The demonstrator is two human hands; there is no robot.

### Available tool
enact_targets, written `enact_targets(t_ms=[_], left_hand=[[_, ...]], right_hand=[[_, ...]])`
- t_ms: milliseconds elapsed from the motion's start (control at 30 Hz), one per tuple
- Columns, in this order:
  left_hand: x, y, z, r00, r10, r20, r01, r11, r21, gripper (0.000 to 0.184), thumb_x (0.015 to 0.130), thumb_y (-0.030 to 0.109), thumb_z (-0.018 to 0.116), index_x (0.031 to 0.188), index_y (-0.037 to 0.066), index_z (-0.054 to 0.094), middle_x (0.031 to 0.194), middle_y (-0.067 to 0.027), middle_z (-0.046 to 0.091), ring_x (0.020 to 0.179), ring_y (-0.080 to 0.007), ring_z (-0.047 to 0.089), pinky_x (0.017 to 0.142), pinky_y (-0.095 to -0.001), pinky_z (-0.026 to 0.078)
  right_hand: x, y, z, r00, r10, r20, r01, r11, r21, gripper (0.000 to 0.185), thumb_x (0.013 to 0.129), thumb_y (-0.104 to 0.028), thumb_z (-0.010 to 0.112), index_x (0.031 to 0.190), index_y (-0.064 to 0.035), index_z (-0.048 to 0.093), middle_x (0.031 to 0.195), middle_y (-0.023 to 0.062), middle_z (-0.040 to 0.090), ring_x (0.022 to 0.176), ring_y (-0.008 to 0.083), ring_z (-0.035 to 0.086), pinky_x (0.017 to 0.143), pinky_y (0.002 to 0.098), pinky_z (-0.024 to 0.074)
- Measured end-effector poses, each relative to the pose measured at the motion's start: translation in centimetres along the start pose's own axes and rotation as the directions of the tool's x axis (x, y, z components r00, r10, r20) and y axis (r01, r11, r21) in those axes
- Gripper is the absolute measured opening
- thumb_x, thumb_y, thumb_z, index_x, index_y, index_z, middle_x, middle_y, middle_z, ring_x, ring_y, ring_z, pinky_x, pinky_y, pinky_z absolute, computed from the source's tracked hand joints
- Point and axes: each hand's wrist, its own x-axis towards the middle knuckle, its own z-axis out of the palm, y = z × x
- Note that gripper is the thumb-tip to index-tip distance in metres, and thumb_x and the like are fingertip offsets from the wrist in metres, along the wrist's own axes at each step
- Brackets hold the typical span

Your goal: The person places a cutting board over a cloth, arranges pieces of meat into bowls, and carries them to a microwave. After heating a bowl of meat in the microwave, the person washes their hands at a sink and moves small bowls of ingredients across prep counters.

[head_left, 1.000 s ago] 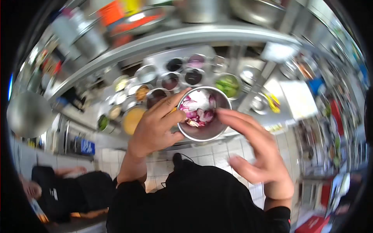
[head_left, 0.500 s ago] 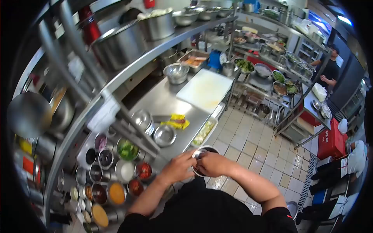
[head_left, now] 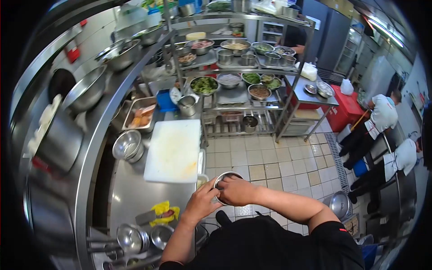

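A small steel bowl is held in front of my body. My left hand grips its left side, fingers pressed on the rim. My right hand reaches into the bowl from the right, its fingertips down inside, so what they touch is hidden. The bowl's contents are mostly covered by this hand. Just beyond and to the left lies a white cutting board on the steel counter.
Steel bowls stand left of the board, near a tray of orange food. A yellow wrapper lies nearer me. Ahead is a shelf rack with filled bowls. Two people stand at the right, another behind the rack.
The view has swung right, from the many ingredient containers to the board and rack. My right hand, earlier spread beside the bowl of cut red onion, is now inside it.
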Motion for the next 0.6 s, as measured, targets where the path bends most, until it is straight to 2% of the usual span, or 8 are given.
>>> enact_targets(t_ms=[67,100,267,333,400,467,533,600], left_hand=[[2.6,-1.0,0.2,0.998,0.042,0.039,-0.041,0.999,-0.028,0.032,0.061,0.01,0.081,0.083,0.006,0.059,0.136,-0.0155,0.05,0.119,-0.0337,0.054,0.094,-0.0395,0.048],[4.0,-1.3,0.7,0.995,0.083,0.047,-0.081,0.996,-0.031,0.031,0.061,0.009,0.08,0.083,0.006,0.059,0.137,-0.0153,0.05,0.119,-0.0332,0.054,0.095,-0.0395,0.048],[10.1,-2.9,3.3,0.975,0.186,0.12,-0.179,0.982,-0.064,0.027,0.063,0.008,0.078,0.082,0.006,0.059,0.137,-0.0147,0.05,0.12,-0.0318,0.054,0.096,-0.0385,0.048],[12.2,-3.3,4.4,0.968,0.202,0.15,-0.196,0.979,-0.054,0.03,0.062,0.008,0.078,0.085,0.007,0.06,0.137,-0.0144,0.05,0.12,-0.0314,0.054,0.096,-0.038,0.049],[14.1,-3.2,5.7,0.972,0.162,0.173,-0.16,0.987,-0.026,0.032,0.062,0.009,0.079,0.088,0.007,0.06,0.136,-0.0145,0.051,0.12,-0.0317,0.053,0.097,-0.0384,0.048],[16.7,-3.3,7.0,0.97,0.151,0.191,-0.149,0.988,-0.028,0.033,0.063,0.01,0.079,0.09,0.007,0.061,0.136,-0.0148,0.051,0.12,-0.0322,0.053,0.096,-0.0388,0.048],[19.6,-3.1,8.7,0.976,0.122,0.18,-0.128,0.992,0.02,0.034,0.062,0.012,0.081,0.09,0.007,0.06,0.136,-0.0152,0.051,0.119,-0.0325,0.054,0.096,-0.0389,0.048],[22.7,-2.8,10.7,0.975,0.115,0.192,-0.119,0.993,0.01,0.033,0.062,0.012,0.081,0.087,0.007,0.06,0.136,-0.0152,0.052,0.117,-0.033,0.055,0.094,-0.039,0.048]], right_hand=[[-0.4,1.5,0.5,0.876,0.159,-0.455,-0.213,0.975,-0.069,0.029,0.091,-0.023,0.049,0.094,0.0025,0.062,0.1,0.0229,0.063,0.09,0.0373,0.063,0.081,0.0446,0.0509],[-0.8,2.6,0.4,0.894,0.22,-0.391,-0.259,0.964,-0.051,0.036,0.089,-0.026,0.055,0.107,0.0055,0.056,0.108,0.0258,0.058,0.096,0.0401,0.06,0.082,0.045,0.0503],[-1.3,7.3,0.5,0.81,0.551,-0.2,-0.529,0.834,0.154,0.04,0.09,-0.026,0.054,0.11,0.0084,0.053,0.108,0.0284,0.059,0.094,0.0423,0.061,0.082,0.0465,0.0498],[-1.4,10.8,1.4,0.838,0.522,-0.157,-0.426,0.807,0.409,0.044,0.094,-0.031,0.046,0.109,0.0097,0.054,0.103,0.0335,0.06,0.095,0.044,0.062,0.083,0.0473,0.0502],[-1.7,13.6,1.5,0.815,0.562,-0.14,-0.42,0.74,0.525,0.043,0.096,-0.031,0.044,0.109,0.0096,0.054,0.101,0.0326,0.061,0.1,0.0439,0.06,0.086,0.047,0.0485],[-2.6,16.1,1.3,0.796,0.589,-0.141,-0.306,0.593,0.745,0.041,0.097,-0.03,0.043,0.109,0.0081,0.055,0.101,0.0301,0.063,0.1,0.0436,0.06,0.087,0.0478,0.047],[-3.6,19.2,1.4,0.79,0.588,-0.173,-0.288,0.605,0.742,0.04,0.097,-0.03,0.043,0.108,0.0059,0.056,0.102,0.0294,0.063,0.1,0.0432,0.06,0.087,0.0479,0.0466],[-4.8,22.0,1.0,0.801,0.541,-0.255,-0.362,0.778,0.514,0.037,0.094,-0.027,0.048,0.114,0.004,0.053,0.098,0.0285,0.064,0.095,0.0429,0.062,0.083,0.0475,0.0485]])
